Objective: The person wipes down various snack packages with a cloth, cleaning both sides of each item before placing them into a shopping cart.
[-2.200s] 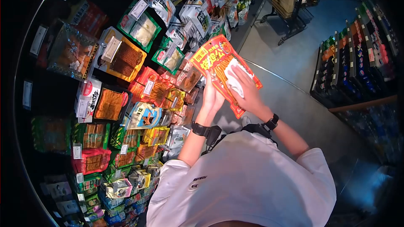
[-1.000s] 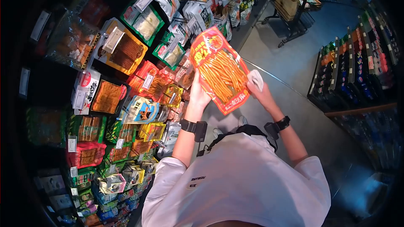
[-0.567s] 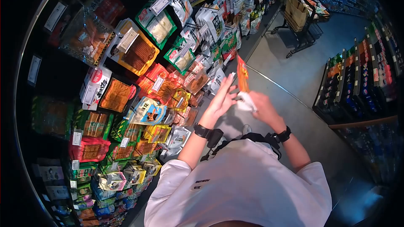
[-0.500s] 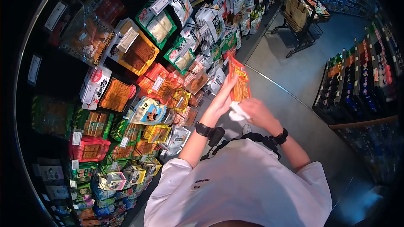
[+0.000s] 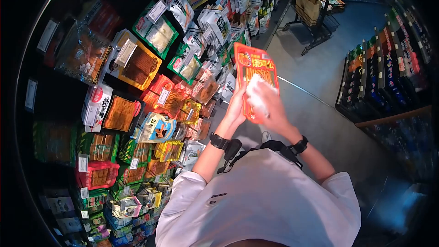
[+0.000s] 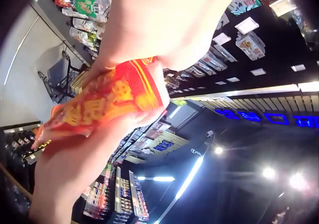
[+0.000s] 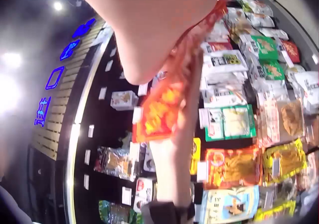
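Orange-red and glossy, the snack packet is standing upright at about 12 o'clock from the person, held out over the aisle floor. Left hand is gripping the packet's left edge from behind, fingers curled round it. Right hand is pressing a white cloth against the packet's front, clutching the cloth. Hanging snack bags are filling the rack at 9 to 11 o'clock; a shopping cart is sitting well apart at 1 o'clock.
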{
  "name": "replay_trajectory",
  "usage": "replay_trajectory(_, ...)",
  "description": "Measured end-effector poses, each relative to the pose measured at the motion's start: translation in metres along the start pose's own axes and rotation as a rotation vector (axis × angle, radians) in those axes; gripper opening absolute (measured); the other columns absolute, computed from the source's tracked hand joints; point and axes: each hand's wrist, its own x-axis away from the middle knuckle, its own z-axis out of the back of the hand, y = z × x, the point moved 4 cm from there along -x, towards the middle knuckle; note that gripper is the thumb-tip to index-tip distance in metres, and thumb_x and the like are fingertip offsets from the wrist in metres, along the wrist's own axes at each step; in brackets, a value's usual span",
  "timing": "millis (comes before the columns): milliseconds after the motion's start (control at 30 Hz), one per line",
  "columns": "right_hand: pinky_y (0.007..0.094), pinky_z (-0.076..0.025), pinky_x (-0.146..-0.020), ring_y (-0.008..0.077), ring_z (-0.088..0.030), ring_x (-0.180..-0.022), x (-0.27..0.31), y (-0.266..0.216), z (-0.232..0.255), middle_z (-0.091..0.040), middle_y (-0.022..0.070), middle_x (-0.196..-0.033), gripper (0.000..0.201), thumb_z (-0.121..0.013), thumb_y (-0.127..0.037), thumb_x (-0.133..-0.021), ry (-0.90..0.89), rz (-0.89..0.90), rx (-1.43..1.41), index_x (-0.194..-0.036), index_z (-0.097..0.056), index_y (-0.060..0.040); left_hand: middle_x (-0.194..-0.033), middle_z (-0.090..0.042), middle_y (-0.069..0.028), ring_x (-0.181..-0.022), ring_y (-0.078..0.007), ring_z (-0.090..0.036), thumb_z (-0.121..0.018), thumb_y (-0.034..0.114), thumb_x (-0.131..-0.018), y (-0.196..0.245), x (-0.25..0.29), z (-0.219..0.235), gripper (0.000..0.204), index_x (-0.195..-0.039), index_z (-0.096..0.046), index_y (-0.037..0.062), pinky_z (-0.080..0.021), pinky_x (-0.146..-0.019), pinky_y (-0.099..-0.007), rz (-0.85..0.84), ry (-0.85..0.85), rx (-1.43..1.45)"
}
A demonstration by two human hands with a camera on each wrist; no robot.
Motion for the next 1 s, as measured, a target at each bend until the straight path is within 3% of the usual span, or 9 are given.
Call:
replay_trajectory(33,0.05,-0.027,-0.118,0.0373,-0.033,-0.145,0.004,-0.013,-0.006,-0.039,0.0214,-0.154,0.057,-0.059,-0.028,-0.094,-0.152,0.009,-0.052,-0.143,-0.048,-0.0025,-0.147,-0.048,-0.0118,-0.129,-0.0247,-0.054,-0.043,0.031,-0.108,0.004,0.001,-0.005,0.052,-0.156,-0.027,0.0164,-0.049,-0.105,-0.0421,0.012,0.004,-0.026)
replay_trajectory(133,0.0479,-0.026,-0.119,0.0367,-0.031,-0.147,0.004,-0.01,-0.009,-0.035,0.0201,-0.157,0.059,-0.056,-0.029,-0.095,-0.322,0.053,-0.1,-0.147,-0.044,-0.0023,-0.146,-0.048,-0.0108,-0.129,-0.0229,-0.053,-0.038,0.04,-0.108,0.006,0.004,-0.003,0.054,-0.155,-0.028,0.0162,-0.048,-0.105,-0.0401,0.031,-0.023,-0.101)
replay_trajectory(300,0.0445,-0.026,-0.12,0.0364,-0.033,-0.145,-0.014,0.008,0.001,-0.037,0.0218,-0.155,0.058,-0.052,-0.024,-0.098,-0.064,-0.108,-0.123,-0.149,-0.039,0.001,-0.148,-0.045,-0.0098,-0.133,-0.0211,-0.049,-0.039,0.038,-0.109,-0.007,0.018,-0.007,0.053,-0.153,-0.032,0.0095,-0.045,-0.109,-0.0386,0.042,-0.062,-0.205)
replay_trajectory(433,0.0445,-0.026,-0.119,0.0346,-0.038,-0.143,-0.026,0.031,-0.003,-0.043,0.022,-0.152,0.056,-0.051,-0.027,-0.101,0.083,-0.384,-0.653,-0.147,-0.041,0.0027,-0.157,-0.033,-0.0088,-0.141,-0.0199,-0.04,-0.045,0.018,-0.107,-0.011,0.024,0.001,0.056,-0.157,-0.022,0.0092,-0.04,-0.113,-0.0373,-0.032,-0.182,-0.438)
replay_trajectory(533,0.0448,-0.027,-0.118,0.035,-0.039,-0.143,-0.028,-0.003,-0.008,-0.043,0.0213,-0.152,0.053,-0.051,-0.025,-0.1,-0.183,-0.086,-0.265,-0.146,-0.043,0.0015,-0.146,-0.046,-0.0094,-0.131,-0.0191,-0.051,-0.055,-0.002,-0.096,-0.01,0.028,0.017,0.061,-0.151,-0.031,0.007,-0.047,-0.106,-0.0359,-0.067,-0.17,-0.482)
replay_trajectory(633,0.0465,-0.022,-0.12,0.0346,-0.033,-0.146,-0.027,-0.027,-0.016,-0.04,0.0161,-0.156,0.049,-0.051,-0.022,-0.097,-0.287,0.001,-0.244,-0.143,-0.051,-0.0053,-0.125,-0.061,-0.0066,-0.112,-0.0167,-0.063,-0.062,-0.008,-0.087,-0.011,0.032,0.043,0.05,-0.134,-0.047,0.0049,-0.054,-0.092,-0.0316,0.003,-0.072,-0.473)
replay_trajectory(733,0.0486,-0.021,-0.121,0.0358,-0.028,-0.148,-0.029,-0.039,-0.025,-0.037,0.0141,-0.158,0.047,-0.052,-0.021,-0.095,-0.271,0.0,-0.262,-0.14,-0.057,-0.01,-0.126,-0.061,-0.0074,-0.111,-0.0153,-0.062,-0.061,-0.008,-0.088,-0.003,0.039,0.052,0.048,-0.133,-0.05,0.0041,-0.054,-0.091,-0.0316,-0.023,-0.177,-0.633)
replay_trajectory(867,0.0492,-0.021,-0.121,0.0385,-0.024,-0.15,-0.035,-0.052,-0.037,-0.035,0.0133,-0.159,0.045,-0.053,-0.02,-0.094,-0.215,0.003,-0.125,-0.137,-0.059,-0.0109,-0.117,-0.064,-0.0051,-0.107,-0.019,-0.061,-0.06,-0.006,-0.087,0.004,0.058,0.053,0.043,-0.129,-0.055,0.0002,-0.052,-0.092,-0.0348,-0.243,-0.177,-0.87)
replay_trajectory(1000,0.0469,-0.025,-0.119,0.0361,-0.028,-0.148,-0.033,-0.041,-0.046,-0.042,0.0148,-0.153,0.039,-0.049,-0.022,-0.099,-0.161,-0.126,-0.179,-0.133,-0.06,-0.007,-0.1,-0.066,-0.0248,-0.096,-0.0441,-0.065,-0.054,-0.003,-0.088,0.015,0.08,0.065,0.038,-0.126,-0.052,0.0,-0.052,-0.081,-0.0468,-0.332,-0.106,-1.248)
